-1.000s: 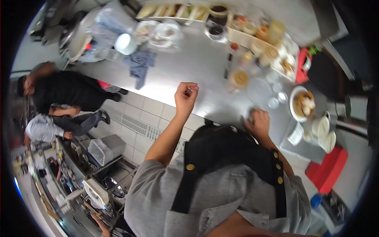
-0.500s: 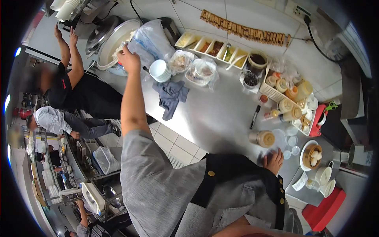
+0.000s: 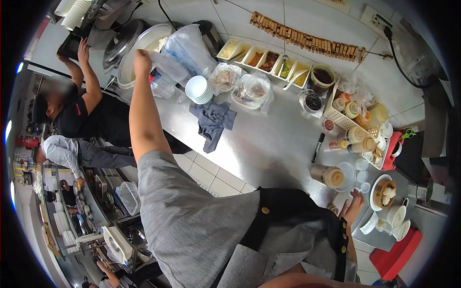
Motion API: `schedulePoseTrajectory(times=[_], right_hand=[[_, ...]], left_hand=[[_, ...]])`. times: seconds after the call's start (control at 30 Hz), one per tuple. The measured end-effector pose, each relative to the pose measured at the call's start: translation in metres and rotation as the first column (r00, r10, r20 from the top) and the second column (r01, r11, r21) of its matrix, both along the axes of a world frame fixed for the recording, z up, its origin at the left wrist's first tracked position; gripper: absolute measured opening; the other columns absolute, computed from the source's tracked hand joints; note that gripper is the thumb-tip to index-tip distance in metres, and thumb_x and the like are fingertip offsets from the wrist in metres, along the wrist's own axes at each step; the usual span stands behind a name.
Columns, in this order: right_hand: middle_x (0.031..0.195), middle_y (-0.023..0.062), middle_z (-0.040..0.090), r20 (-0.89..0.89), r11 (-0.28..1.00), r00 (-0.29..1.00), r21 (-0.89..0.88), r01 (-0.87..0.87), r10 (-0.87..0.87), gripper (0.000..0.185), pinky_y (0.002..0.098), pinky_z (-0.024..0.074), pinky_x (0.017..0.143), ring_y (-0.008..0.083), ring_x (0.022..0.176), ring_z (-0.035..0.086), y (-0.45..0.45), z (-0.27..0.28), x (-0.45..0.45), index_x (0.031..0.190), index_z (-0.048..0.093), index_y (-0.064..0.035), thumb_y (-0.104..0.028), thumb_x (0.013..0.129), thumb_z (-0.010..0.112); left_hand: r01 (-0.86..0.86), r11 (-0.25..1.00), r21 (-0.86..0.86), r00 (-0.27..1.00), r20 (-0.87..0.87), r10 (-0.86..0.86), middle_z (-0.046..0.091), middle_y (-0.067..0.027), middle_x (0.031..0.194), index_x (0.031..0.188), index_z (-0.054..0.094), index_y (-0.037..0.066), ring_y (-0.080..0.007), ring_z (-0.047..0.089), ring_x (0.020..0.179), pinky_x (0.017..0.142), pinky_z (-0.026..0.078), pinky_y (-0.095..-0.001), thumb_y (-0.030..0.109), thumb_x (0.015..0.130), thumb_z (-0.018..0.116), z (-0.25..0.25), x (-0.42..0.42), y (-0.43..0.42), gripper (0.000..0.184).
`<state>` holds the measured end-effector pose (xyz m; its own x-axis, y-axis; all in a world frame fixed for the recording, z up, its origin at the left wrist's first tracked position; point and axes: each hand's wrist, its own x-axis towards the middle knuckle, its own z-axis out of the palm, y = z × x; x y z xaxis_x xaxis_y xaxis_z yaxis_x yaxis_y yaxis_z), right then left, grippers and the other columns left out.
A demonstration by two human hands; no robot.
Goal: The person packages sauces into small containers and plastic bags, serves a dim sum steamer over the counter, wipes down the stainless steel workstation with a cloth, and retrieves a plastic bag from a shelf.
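Grey-sleeved L arm (image 3: 148,117) outstretched, L hand (image 3: 142,61) at wht tub (image 3: 126,71).

We catalogue our attire: shirt (image 3: 192,211), mottled grey, with short sleeve (image 3: 156,175) and broad collar (image 3: 246,262) of matching cloth; apron (image 3: 294,205), black, with straps (image 3: 250,230); buttons (image 3: 265,210), round, brass-coloured, one at left, a row at right; left hand (image 3: 142,63) and right hand (image 3: 353,207), both bare

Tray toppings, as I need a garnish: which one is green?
The topping second from the row's right end: it alone looks green, between the dark red-brown one and the yellow one.
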<state>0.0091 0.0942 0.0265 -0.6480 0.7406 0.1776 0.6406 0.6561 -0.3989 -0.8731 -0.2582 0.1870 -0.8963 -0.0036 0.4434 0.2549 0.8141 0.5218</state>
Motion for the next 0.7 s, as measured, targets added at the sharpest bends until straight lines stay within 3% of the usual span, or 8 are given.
schedulePoseTrajectory(times=[0.03, 0.1, 0.3, 0.37, 0.43, 0.5, 0.6, 0.7], right_hand=[[0.13, 0.0201, 0.057, -0.031, 1.0, 1.0, -0.026, -0.007, 0.006, 0.048, 0.0516, 0.0321, 0.109, 0.0417, 0.129, 0.043, 0.001, 0.009, 0.001, 0.119, 0.056, 0.0019, -0.04, 0.103, 0.041], [0.123, 0.0202, 0.059, -0.056, 1.0, 0.998, 0.015, -0.021, 0.022, 0.046, 0.0499, 0.0352, 0.106, 0.0399, 0.122, 0.048, 0.0, 0.029, 0.002, 0.115, 0.058, 0.0018, -0.038, 0.103, 0.04], [0.11, 0.0201, 0.061, -0.149, 0.979, 0.984, 0.191, -0.065, 0.095, 0.041, 0.0483, 0.0394, 0.095, 0.0391, 0.105, 0.054, 0.009, 0.058, 0.015, 0.112, 0.06, 0.0029, -0.031, 0.103, 0.039], [0.108, 0.0196, 0.061, -0.206, 0.971, 0.972, 0.231, -0.066, 0.115, 0.038, 0.0483, 0.0401, 0.094, 0.0383, 0.102, 0.055, 0.012, 0.07, 0.006, 0.111, 0.06, 0.0017, -0.031, 0.102, 0.042], [0.107, 0.018, 0.062, -0.301, 0.907, 0.915, 0.398, -0.136, 0.269, 0.034, 0.0467, 0.0407, 0.092, 0.0363, 0.102, 0.055, 0.011, 0.086, -0.011, 0.109, 0.061, -0.001, -0.03, 0.1, 0.047], [0.107, 0.0167, 0.063, -0.346, 0.856, 0.861, 0.485, -0.177, 0.373, 0.03, 0.0458, 0.0417, 0.09, 0.0349, 0.1, 0.056, 0.007, 0.099, -0.039, 0.109, 0.062, -0.0027, -0.028, 0.098, 0.051], [0.106, 0.0134, 0.065, -0.474, 0.767, 0.637, 0.559, -0.315, 0.607, 0.019, 0.0436, 0.0446, 0.083, 0.0319, 0.093, 0.058, -0.015, 0.121, -0.103, 0.105, 0.064, -0.0061, -0.019, 0.091, 0.061], [0.094, 0.0088, 0.068, -0.671, 0.771, 0.437, 0.332, -0.544, 0.598, 0.012, 0.0407, 0.0475, 0.077, 0.0263, 0.086, 0.064, -0.068, 0.168, -0.188, 0.095, 0.069, -0.0055, -0.005, 0.083, 0.072]], left_hand=[[0.002, 1.0, 0.002, 1.0, -0.001, -0.002, 0.069, -0.0225, 0.108, 0.1, 0.069, 0.011, -0.04, 0.066, 0.102, 0.086, 0.051, -0.0506, 0.026, 0.095, 0.057, 0.008, 0.019, 0.003, 0.019], [-0.104, 0.982, -0.158, 0.681, -0.731, -0.045, 0.068, -0.0167, 0.114, 0.099, 0.07, 0.015, -0.0369, 0.065, 0.103, 0.084, 0.052, -0.0484, 0.022, 0.094, 0.059, 0.049, 0.085, 0.018, 0.014], [0.117, 0.932, -0.342, 0.81, -0.51, -0.289, 0.066, -0.0079, 0.118, 0.097, 0.071, 0.018, -0.0331, 0.063, 0.099, 0.088, 0.051, -0.0407, 0.013, 0.089, 0.062, 0.114, 0.121, 0.004, 0.013], [-0.012, 0.893, -0.45, 0.61, -0.711, -0.35, 0.068, -0.0072, 0.116, 0.103, 0.067, 0.012, -0.0314, 0.064, 0.099, 0.091, 0.049, -0.0374, 0.015, 0.097, 0.057, 0.135, 0.126, -0.004, 0.012], [0.327, 0.909, 0.257, 0.602, -0.798, 0.009, 0.07, -0.0067, 0.113, 0.108, 0.056, 0.005, -0.0255, 0.065, 0.096, 0.089, 0.049, -0.0333, 0.02, 0.105, 0.049, 0.156, 0.14, 0.005, 0.017], [0.393, 0.901, 0.182, 0.61, -0.785, -0.108, 0.069, -0.0091, 0.105, 0.107, 0.044, 0.004, -0.0214, 0.063, 0.093, 0.089, 0.049, -0.0323, 0.019, 0.108, 0.041, 0.168, 0.168, 0.003, 0.015], [0.724, 0.476, 0.5, 0.617, -0.777, -0.122, 0.062, -0.0131, 0.095, 0.105, 0.033, 0.007, -0.0234, 0.063, 0.091, 0.087, 0.052, -0.0382, 0.015, 0.109, 0.034, 0.175, 0.189, 0.0, 0.009], [0.663, 0.183, 0.726, 0.748, -0.636, -0.187, 0.061, -0.0146, 0.1, 0.107, 0.033, 0.006, -0.0252, 0.063, 0.091, 0.084, 0.057, -0.0426, 0.016, 0.108, 0.034, 0.178, 0.257, 0.017, 0.009]])
